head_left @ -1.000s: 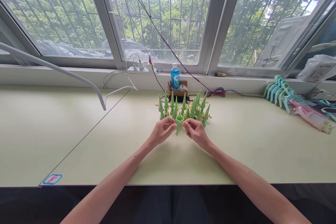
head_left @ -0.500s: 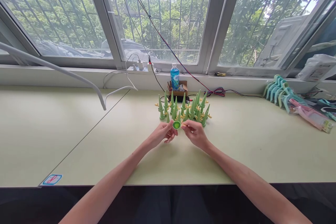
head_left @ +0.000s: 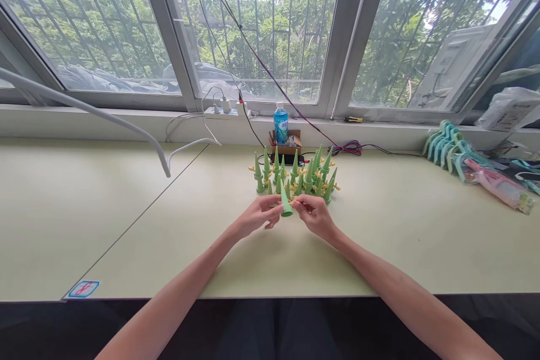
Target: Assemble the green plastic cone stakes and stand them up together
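Observation:
A green cone-shaped watering spike (head_left: 286, 202) is held between my two hands above the table, its point up and its round base tilted toward me. My left hand (head_left: 262, 212) is closed on the left side of the cone, thumb near the base. On the other side, my right hand (head_left: 314, 215) pinches the small yellow valve that sticks out of the spike; the fingertips mostly hide it. Just beyond my hands, several like green spikes (head_left: 309, 177) with yellow valves stand upright in a cluster.
Behind the cluster, a blue bottle (head_left: 280, 124) stands in a cardboard box (head_left: 297, 139), with a black device (head_left: 291, 159) in front. Coiled cables (head_left: 350, 148) lie to the right. Hangers (head_left: 449, 149) and a pink bag (head_left: 502, 187) are far right. A white tube (head_left: 126, 122) hangs at left.
The spike has turned in my hands: its round green open end faced me before, and now its side shows with the point up. My left fingers have shifted along it.

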